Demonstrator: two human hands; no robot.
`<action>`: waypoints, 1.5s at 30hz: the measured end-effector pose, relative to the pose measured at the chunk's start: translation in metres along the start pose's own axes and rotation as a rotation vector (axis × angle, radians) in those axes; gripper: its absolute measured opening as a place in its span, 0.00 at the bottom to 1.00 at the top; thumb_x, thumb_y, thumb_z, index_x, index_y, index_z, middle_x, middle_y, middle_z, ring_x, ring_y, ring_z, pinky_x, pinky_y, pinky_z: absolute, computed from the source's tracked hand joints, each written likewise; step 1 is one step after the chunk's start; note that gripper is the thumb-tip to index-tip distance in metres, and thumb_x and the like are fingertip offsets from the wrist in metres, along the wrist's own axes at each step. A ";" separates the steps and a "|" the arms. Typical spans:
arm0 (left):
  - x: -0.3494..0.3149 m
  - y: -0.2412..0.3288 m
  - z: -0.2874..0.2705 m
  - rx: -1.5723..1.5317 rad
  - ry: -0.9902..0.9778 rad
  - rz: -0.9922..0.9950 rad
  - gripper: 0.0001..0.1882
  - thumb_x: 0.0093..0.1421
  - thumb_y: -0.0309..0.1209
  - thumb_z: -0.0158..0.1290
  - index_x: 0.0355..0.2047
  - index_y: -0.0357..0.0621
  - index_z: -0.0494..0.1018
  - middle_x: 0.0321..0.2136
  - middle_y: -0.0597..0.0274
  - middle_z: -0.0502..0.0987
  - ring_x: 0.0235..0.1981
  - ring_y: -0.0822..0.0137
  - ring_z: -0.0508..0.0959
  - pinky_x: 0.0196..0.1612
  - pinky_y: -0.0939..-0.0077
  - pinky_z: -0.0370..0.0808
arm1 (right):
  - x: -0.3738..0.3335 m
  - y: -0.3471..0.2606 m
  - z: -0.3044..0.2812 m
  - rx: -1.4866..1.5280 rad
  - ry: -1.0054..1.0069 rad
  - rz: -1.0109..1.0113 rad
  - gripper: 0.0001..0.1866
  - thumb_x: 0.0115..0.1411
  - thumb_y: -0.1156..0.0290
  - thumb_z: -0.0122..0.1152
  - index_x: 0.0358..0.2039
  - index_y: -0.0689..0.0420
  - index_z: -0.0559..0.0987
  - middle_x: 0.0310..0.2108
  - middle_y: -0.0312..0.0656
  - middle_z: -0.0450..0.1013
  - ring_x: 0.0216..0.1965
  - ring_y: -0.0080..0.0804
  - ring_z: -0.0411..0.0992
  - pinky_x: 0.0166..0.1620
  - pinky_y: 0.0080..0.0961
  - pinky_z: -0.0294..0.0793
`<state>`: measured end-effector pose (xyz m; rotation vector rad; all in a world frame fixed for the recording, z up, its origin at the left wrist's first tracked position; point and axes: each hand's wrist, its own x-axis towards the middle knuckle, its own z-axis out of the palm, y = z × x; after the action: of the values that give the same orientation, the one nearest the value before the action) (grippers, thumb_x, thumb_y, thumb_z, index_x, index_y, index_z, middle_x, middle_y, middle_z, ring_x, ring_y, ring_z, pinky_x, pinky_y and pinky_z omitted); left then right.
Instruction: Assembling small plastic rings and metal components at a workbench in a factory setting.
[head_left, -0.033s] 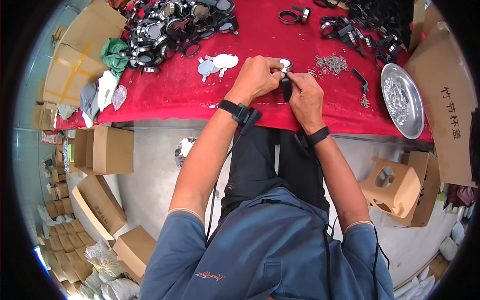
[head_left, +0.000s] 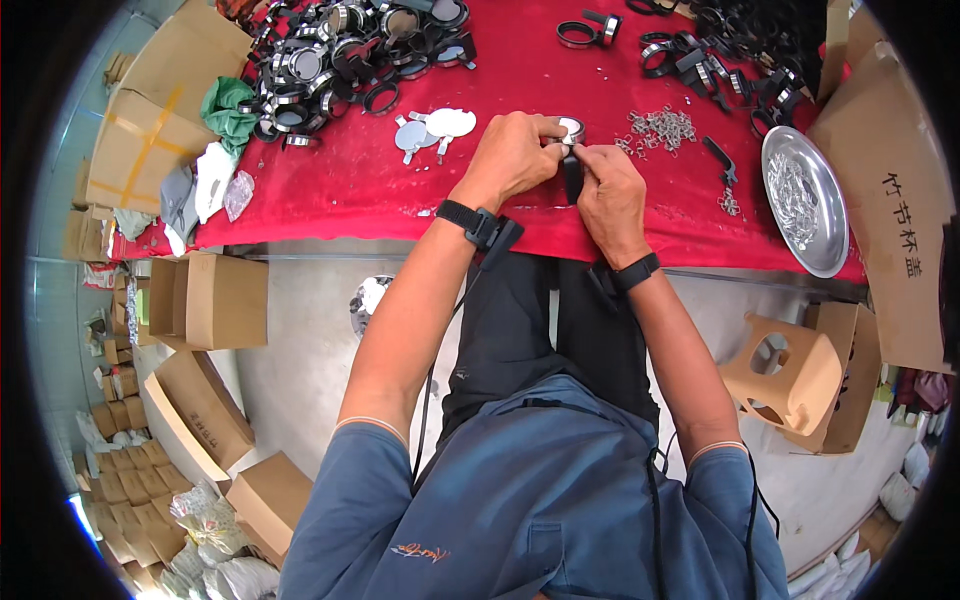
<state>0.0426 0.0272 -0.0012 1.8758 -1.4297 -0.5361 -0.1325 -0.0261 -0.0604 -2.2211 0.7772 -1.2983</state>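
Near the front of the red-covered table, both my hands are closed on one small round lid [head_left: 572, 128] with a silvery face and a black rim. A black tab [head_left: 573, 182] hangs from it toward me. My left hand [head_left: 508, 158] pinches the lid's left side with thumb and index finger. From the right, my right hand [head_left: 613, 192] presses thumb and fingers where the tab meets the rim. The fingers partly hide that joint. Left of my hands lie flat tabbed discs, a white one [head_left: 451, 122] and a grey one [head_left: 411, 136]. Small wire clips [head_left: 662, 129] are scattered to the right.
A heap of ring lids [head_left: 310, 65] fills the back left; black ring parts [head_left: 700, 70] pile up back right. A steel plate [head_left: 829, 250] of clips sits at the right edge beside a tall carton [head_left: 890, 190]. Below stands a tan plastic stool [head_left: 800, 365].
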 end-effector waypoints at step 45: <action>0.004 -0.001 0.018 0.019 0.124 -0.037 0.17 0.60 0.27 0.61 0.49 0.41 0.89 0.53 0.46 0.87 0.55 0.46 0.87 0.62 0.62 0.82 | 0.036 0.170 -0.289 -0.724 -0.402 0.480 0.09 0.58 0.68 0.74 0.38 0.56 0.92 0.37 0.55 0.86 0.42 0.57 0.85 0.52 0.47 0.83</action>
<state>0.0322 0.0180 -0.0129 1.9193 -1.3256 -0.4172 -0.4146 -0.2042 -0.0128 -2.4466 1.6622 -0.3339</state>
